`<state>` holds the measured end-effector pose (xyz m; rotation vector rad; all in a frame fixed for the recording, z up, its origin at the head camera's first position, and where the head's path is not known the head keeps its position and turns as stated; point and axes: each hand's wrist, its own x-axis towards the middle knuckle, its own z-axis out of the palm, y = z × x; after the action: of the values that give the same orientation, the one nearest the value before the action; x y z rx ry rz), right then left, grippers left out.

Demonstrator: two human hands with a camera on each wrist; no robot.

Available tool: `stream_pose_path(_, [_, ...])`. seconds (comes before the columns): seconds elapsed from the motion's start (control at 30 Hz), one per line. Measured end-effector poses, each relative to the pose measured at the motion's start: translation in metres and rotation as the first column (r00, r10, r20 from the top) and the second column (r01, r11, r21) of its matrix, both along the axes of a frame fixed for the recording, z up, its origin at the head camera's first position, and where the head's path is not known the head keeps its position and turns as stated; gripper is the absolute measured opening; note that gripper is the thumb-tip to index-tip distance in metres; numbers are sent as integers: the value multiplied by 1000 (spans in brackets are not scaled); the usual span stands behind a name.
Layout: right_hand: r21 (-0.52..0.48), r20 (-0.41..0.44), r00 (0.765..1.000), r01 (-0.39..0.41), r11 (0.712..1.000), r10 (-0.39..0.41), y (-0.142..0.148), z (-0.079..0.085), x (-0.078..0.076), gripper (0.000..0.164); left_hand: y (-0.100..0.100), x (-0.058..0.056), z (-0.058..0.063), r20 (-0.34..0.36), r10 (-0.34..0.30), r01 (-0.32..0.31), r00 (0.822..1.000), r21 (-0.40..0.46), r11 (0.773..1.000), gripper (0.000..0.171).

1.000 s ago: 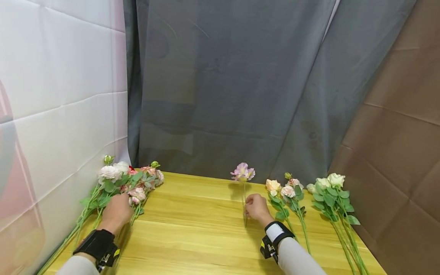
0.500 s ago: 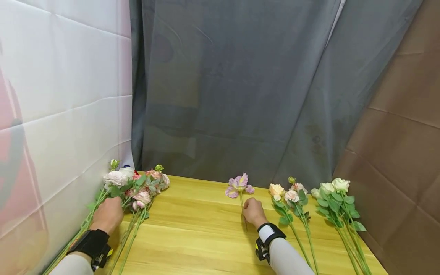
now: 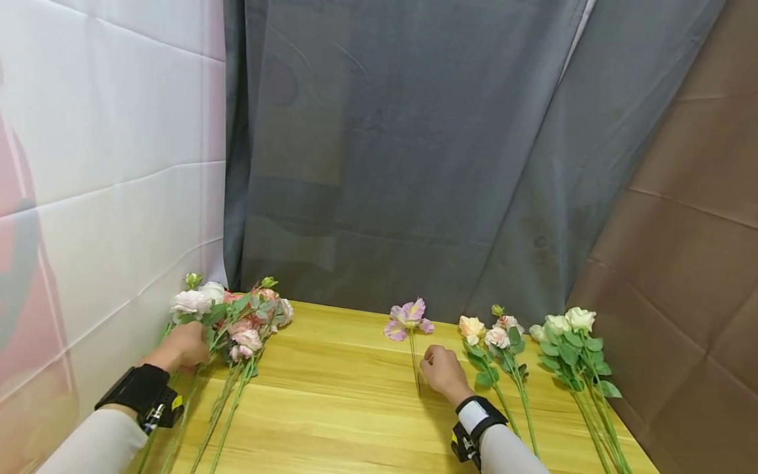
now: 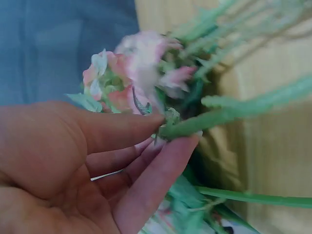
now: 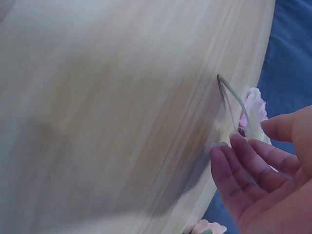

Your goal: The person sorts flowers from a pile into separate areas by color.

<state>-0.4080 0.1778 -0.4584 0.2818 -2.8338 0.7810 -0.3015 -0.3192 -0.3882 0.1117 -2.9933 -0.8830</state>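
My left hand [image 3: 185, 343] is at the bunch of flowers on the left. In the left wrist view, its thumb and fingers pinch a green flower stem [image 4: 214, 122]. Which bloom belongs to that stem cannot be told. Pink blooms [image 4: 146, 58] lie just beyond the fingertips. Near the middle of the table, a purple flower [image 3: 408, 318] lies with its thin stem toward me. My right hand [image 3: 445, 372] is just right of that stem [image 5: 239, 100], thumb and fingers apart, holding nothing.
Peach and pink roses [image 3: 496, 337] lie right of my right hand, with white roses [image 3: 562, 322] farther right. All rest on the yellow wooden table [image 3: 320, 408]. A grey curtain [image 3: 379, 164] hangs behind, a white cloth wall [image 3: 118, 164] left and a brown one [image 3: 681, 230] right.
The purple flower, held upright by my right hand, has come down onto the table, and that hand has let go. My left hand has shifted among the left bunch and now pinches a stem.
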Motion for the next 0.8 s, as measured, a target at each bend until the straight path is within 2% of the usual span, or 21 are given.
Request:
stream_pose_path(0.23, [3,-21,999,-27,1000,27,-4,1,4,11,17,1,17,-76,-47,55,996,103,993,48])
stream_pose_path(0.43, [-27,-79,988,-133,991,131,-23,17,21,9,44,-4,31,-106,-89,108,990,193,975,43])
stream_pose_path(0.67, [-41,-55,955,-295,955,293,-45,25,43,12,79,-15,30,-116,-95,128,989,318,940,11])
stream_pose_path(0.8, [-56,-25,925,-381,923,380,-50,24,52,15,103,-23,22,-128,-126,162,984,324,932,14])
